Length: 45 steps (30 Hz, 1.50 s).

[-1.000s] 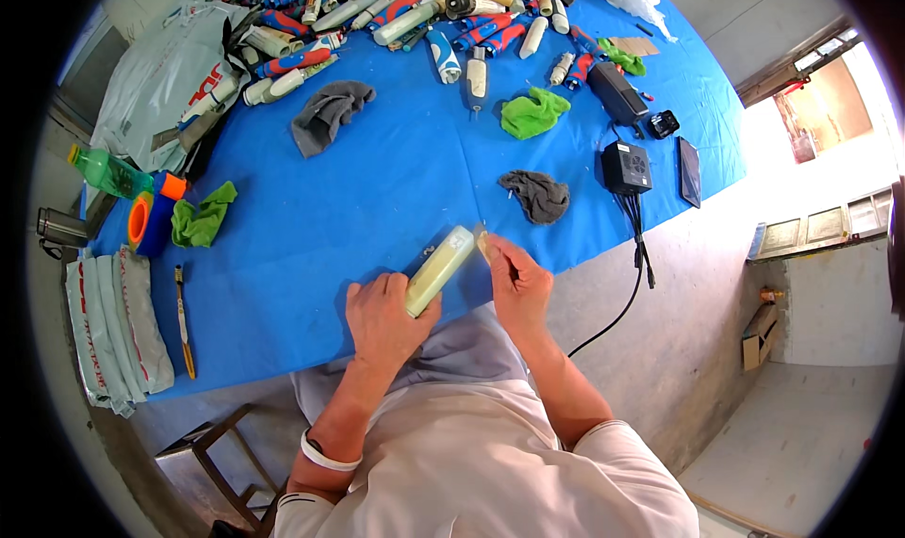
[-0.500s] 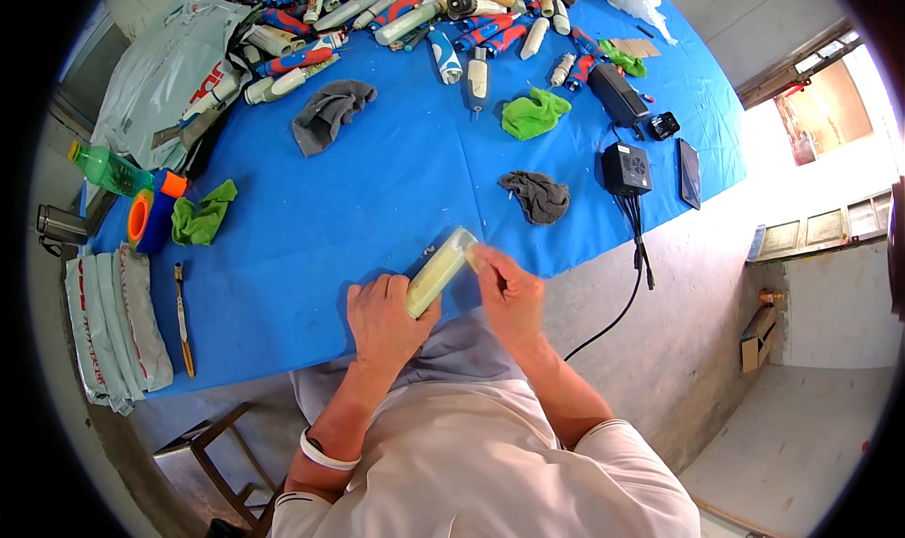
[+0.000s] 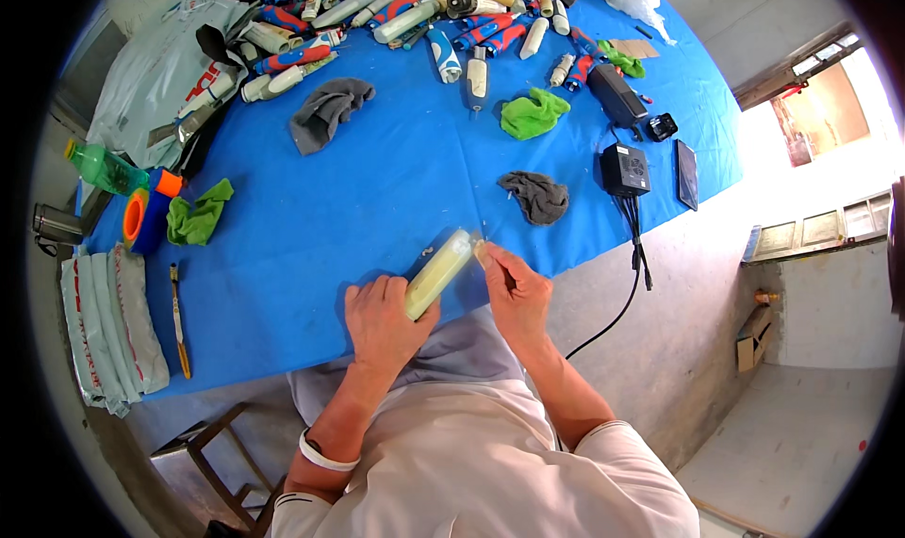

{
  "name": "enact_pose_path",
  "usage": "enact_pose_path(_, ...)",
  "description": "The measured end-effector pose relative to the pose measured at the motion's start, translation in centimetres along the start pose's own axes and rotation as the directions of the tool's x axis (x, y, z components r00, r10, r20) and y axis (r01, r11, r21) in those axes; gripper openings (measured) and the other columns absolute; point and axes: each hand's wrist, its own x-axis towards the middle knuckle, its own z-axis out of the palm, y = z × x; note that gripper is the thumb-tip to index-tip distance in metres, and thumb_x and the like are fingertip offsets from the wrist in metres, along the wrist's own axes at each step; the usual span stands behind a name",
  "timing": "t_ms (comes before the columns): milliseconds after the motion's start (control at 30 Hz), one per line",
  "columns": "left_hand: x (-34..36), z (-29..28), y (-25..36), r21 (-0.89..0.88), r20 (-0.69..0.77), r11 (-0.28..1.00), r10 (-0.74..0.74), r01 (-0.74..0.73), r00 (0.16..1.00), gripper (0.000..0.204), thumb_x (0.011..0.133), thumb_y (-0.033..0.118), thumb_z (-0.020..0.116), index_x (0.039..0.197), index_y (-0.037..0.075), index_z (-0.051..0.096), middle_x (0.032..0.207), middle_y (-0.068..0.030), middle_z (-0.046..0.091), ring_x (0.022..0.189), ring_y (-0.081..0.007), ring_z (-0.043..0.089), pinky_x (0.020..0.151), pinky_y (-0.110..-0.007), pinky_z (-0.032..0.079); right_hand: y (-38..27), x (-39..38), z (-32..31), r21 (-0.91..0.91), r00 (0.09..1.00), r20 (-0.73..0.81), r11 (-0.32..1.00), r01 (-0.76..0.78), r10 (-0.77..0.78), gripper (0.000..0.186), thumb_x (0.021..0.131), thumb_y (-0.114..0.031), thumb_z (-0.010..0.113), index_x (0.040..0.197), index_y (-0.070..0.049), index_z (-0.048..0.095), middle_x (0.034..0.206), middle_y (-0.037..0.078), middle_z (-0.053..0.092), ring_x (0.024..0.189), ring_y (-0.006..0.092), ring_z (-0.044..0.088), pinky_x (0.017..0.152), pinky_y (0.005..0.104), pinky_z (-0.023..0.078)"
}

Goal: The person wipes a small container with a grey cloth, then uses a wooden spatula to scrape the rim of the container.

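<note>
My left hand [image 3: 385, 323] is closed around the lower end of a long pale-cream tube-like piece [image 3: 436, 276] at the front edge of the blue-covered table [image 3: 302, 218], its far end pointing up and right. My right hand [image 3: 517, 293] pinches a small thin tan piece [image 3: 482, 252] just beside that far end; whether the two touch is hard to tell. A little beyond them lie a dark grey cloth [image 3: 535, 197] and, to the left, a tiny pale scrap [image 3: 427, 252].
Piled cylindrical housings [image 3: 405, 20] cover the back. Cloths [image 3: 533, 114], a black cabled box [image 3: 625, 171] and a phone [image 3: 686, 172] lie right; a bottle [image 3: 108, 171], tape rolls [image 3: 141, 220], packets [image 3: 108, 326] and a brush [image 3: 177, 321] left. A wooden stool [image 3: 217, 463] stands below.
My right hand has moved in against the piece's far end, then slightly back up and right, still pinching. My left hand keeps its hold with little movement.
</note>
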Motion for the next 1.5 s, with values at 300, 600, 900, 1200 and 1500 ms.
enact_pose_path(300, -0.1, 0.1, 0.0, 0.002, -0.003, 1.000, 0.003, -0.003, 1.000, 0.035, 0.069, 0.029, 0.083, 0.078, 0.011, 0.056, 0.071, -0.0047, 0.059, 0.064, -0.0253, 0.058, 0.065, -0.041, 0.037, -1.2, -0.4, 0.2, 0.091, 0.995, 0.051, 0.992, -0.090, 0.086, 0.018, 0.096, -0.007, 0.069, 0.111, 0.002, 0.074, 0.073, 0.006, 0.071, 0.062, 0.0043, 0.058, 0.056, 0.0231, 0.047)
enact_pose_path(600, -0.1, 0.0, 0.0, 0.000, -0.011, 1.000, -0.004, 0.004, 1.000, 0.034, 0.069, 0.028, 0.083, 0.078, 0.011, 0.056, 0.070, -0.0047, 0.059, 0.063, -0.0255, 0.058, 0.065, -0.041, 0.038, 0.7, 0.2, 0.3, 0.027, 0.999, -0.020, 0.999, -0.029, 0.030, 0.018, 0.095, -0.005, 0.069, 0.111, 0.001, 0.075, 0.074, 0.005, 0.069, 0.063, 0.0043, 0.057, 0.057, 0.0221, 0.047)
enact_pose_path(900, 0.0, 0.1, 0.1, 0.011, -0.011, 1.000, -0.004, 0.004, 1.000, 0.033, 0.070, 0.028, 0.083, 0.077, 0.011, 0.055, 0.069, -0.0052, 0.058, 0.063, -0.0256, 0.058, 0.065, -0.041, 0.037, -0.8, 0.9, -0.6, -0.102, 0.992, 0.107, 0.993, -0.055, 0.066, 0.019, 0.097, -0.013, 0.070, 0.113, -0.001, 0.072, 0.068, 0.005, 0.063, 0.060, 0.0103, 0.055, 0.055, 0.0272, 0.044)
enact_pose_path(1200, 0.0, 0.0, 0.1, -0.014, -0.016, 1.000, -0.014, 0.014, 1.000, 0.033, 0.070, 0.027, 0.082, 0.076, 0.011, 0.055, 0.069, -0.0051, 0.057, 0.063, -0.0258, 0.057, 0.065, -0.041, 0.037, -1.1, 1.9, -1.6, -0.179, 0.979, 0.200, 0.984, 0.000, 0.036, 0.017, 0.095, -0.017, 0.070, 0.105, -0.003, 0.070, 0.067, 0.014, 0.066, 0.056, 0.0262, 0.065, 0.055, 0.0357, 0.049)
enact_pose_path(1500, -0.1, 0.0, 0.0, -0.016, -0.020, 1.000, -0.008, 0.008, 1.000, 0.032, 0.070, 0.027, 0.082, 0.076, 0.011, 0.055, 0.069, -0.0052, 0.056, 0.063, -0.0260, 0.057, 0.065, -0.041, 0.037, -0.5, 1.8, -1.8, -0.158, 0.975, 0.219, 0.987, -0.012, 0.047, 0.018, 0.095, -0.017, 0.070, 0.105, -0.001, 0.071, 0.067, 0.012, 0.066, 0.056, 0.0212, 0.063, 0.054, 0.0337, 0.048)
